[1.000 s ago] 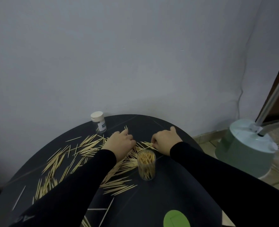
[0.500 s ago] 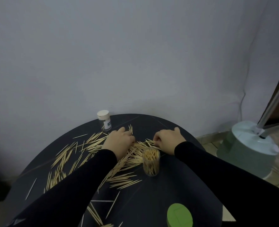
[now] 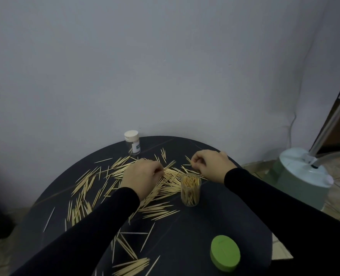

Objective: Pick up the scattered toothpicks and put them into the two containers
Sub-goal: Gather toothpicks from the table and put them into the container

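Observation:
Several toothpicks (image 3: pixel 97 182) lie scattered over the round black table (image 3: pixel 215 222). A clear open container (image 3: pixel 190 189), packed with upright toothpicks, stands in the middle. A second clear container with a white lid (image 3: pixel 132 142) stands at the table's far edge by the wall. My left hand (image 3: pixel 143 176) is over the pile just left of the open container and pinches toothpicks that stick out toward the right. My right hand (image 3: pixel 211 163) is behind the open container, its fingers curled and pinching a toothpick.
A green round lid (image 3: pixel 225 253) lies near the table's front right. More toothpicks (image 3: pixel 131 263) lie at the front edge. A pale green bucket-like base with a pole (image 3: pixel 302 176) stands on the tiled floor to the right. The wall is close behind the table.
The view has tilted down a little, showing more of the table's front. Both hands have lifted slightly from the pile with toothpicks pinched in their fingers.

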`<act>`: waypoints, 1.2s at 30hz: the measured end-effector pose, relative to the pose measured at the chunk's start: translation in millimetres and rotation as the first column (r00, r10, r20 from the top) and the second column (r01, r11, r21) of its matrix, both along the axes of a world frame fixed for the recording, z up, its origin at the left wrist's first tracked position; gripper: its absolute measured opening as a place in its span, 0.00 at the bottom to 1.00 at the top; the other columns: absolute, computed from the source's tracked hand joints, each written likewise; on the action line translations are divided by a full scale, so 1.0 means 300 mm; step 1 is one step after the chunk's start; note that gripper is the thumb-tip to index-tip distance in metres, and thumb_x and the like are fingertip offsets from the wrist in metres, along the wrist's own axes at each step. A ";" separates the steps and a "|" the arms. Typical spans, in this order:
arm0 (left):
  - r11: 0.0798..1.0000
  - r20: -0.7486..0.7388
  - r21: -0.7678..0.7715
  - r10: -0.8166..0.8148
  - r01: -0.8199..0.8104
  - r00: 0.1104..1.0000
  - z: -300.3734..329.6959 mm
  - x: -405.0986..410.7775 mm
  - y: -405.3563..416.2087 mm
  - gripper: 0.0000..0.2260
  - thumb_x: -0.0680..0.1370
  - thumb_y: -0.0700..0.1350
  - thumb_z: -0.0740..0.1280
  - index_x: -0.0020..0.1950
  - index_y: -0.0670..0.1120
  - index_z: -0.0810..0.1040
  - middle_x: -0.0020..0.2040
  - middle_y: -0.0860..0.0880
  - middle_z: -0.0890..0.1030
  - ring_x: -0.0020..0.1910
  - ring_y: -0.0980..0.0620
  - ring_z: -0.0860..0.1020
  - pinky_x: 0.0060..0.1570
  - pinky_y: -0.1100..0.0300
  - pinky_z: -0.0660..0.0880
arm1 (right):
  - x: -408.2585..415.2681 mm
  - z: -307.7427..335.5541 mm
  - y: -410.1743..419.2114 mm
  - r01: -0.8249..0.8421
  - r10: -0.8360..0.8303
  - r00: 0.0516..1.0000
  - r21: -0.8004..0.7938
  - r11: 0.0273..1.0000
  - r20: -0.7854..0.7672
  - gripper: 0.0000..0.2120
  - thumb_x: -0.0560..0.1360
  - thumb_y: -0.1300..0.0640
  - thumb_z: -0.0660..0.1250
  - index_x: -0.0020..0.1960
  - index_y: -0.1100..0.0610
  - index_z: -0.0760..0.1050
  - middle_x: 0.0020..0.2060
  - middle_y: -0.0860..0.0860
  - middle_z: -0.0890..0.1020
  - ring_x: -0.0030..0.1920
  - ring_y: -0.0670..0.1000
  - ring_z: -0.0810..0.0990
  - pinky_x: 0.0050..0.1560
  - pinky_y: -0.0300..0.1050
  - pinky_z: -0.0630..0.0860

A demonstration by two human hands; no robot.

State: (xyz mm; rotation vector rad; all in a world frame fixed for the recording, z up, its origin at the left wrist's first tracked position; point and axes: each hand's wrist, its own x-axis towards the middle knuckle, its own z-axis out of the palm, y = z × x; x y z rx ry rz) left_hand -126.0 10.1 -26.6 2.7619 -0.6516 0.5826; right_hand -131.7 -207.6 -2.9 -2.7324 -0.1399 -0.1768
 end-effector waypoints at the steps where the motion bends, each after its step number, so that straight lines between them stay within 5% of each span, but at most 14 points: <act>1: 0.998 -0.039 -0.067 0.008 -0.011 0.999 0.003 -0.006 0.000 0.07 0.79 0.52 0.63 0.54 0.54 0.78 0.48 0.58 0.80 0.48 0.59 0.74 0.51 0.64 0.73 | -0.004 -0.001 0.006 0.006 -0.006 1.000 0.029 1.000 0.006 0.04 0.79 0.52 0.62 0.48 0.44 0.74 0.44 0.43 0.80 0.50 0.47 0.76 0.62 0.48 0.62; 6: 0.937 -0.190 -0.346 -0.015 -0.052 0.982 0.020 -0.028 -0.025 0.09 0.78 0.49 0.65 0.58 0.53 0.76 0.46 0.57 0.79 0.47 0.58 0.75 0.50 0.62 0.73 | -0.011 0.003 0.034 0.002 -0.009 0.999 0.156 0.988 0.046 0.03 0.79 0.49 0.62 0.47 0.43 0.73 0.42 0.41 0.79 0.52 0.49 0.75 0.56 0.46 0.64; 10: 0.825 -0.209 -0.563 -0.080 -0.053 0.975 0.049 -0.056 -0.052 0.03 0.77 0.45 0.67 0.50 0.53 0.76 0.41 0.56 0.78 0.36 0.62 0.72 0.34 0.72 0.66 | -0.025 0.044 0.042 -0.054 0.024 0.992 0.252 0.966 0.122 0.04 0.78 0.51 0.65 0.44 0.43 0.73 0.38 0.39 0.78 0.48 0.46 0.77 0.62 0.49 0.68; 13: 0.757 -0.190 -0.653 -0.140 -0.019 0.972 0.079 -0.073 -0.071 0.03 0.77 0.43 0.68 0.49 0.50 0.77 0.39 0.56 0.78 0.35 0.70 0.73 0.34 0.77 0.67 | -0.045 0.064 0.037 -0.122 0.063 0.984 0.376 0.919 0.164 0.09 0.77 0.54 0.66 0.41 0.43 0.73 0.38 0.41 0.78 0.44 0.45 0.77 0.56 0.46 0.73; 20: 0.692 -0.185 -0.722 -0.205 0.009 0.961 0.083 -0.083 -0.113 0.03 0.76 0.44 0.69 0.49 0.50 0.78 0.41 0.53 0.81 0.40 0.61 0.78 0.38 0.72 0.72 | -0.076 0.054 0.015 -0.235 0.199 0.972 0.541 0.808 0.124 0.09 0.77 0.61 0.67 0.42 0.48 0.75 0.38 0.45 0.78 0.41 0.44 0.77 0.48 0.38 0.74; 28: 0.727 -0.200 -0.683 -0.268 0.062 0.942 0.113 -0.092 -0.121 0.04 0.76 0.43 0.69 0.46 0.53 0.78 0.38 0.56 0.80 0.37 0.68 0.76 0.39 0.75 0.71 | -0.093 0.049 -0.007 -0.240 0.221 0.970 0.516 0.823 0.099 0.07 0.77 0.59 0.66 0.44 0.48 0.75 0.38 0.44 0.79 0.41 0.43 0.77 0.44 0.31 0.73; 36: 0.647 -0.156 -0.758 -0.298 0.080 0.942 0.103 -0.096 -0.127 0.05 0.76 0.43 0.69 0.47 0.53 0.79 0.41 0.54 0.81 0.40 0.63 0.78 0.41 0.70 0.75 | -0.099 0.048 -0.006 -0.227 0.219 0.973 0.462 0.858 0.071 0.02 0.78 0.57 0.66 0.47 0.51 0.76 0.38 0.44 0.78 0.39 0.40 0.76 0.38 0.24 0.70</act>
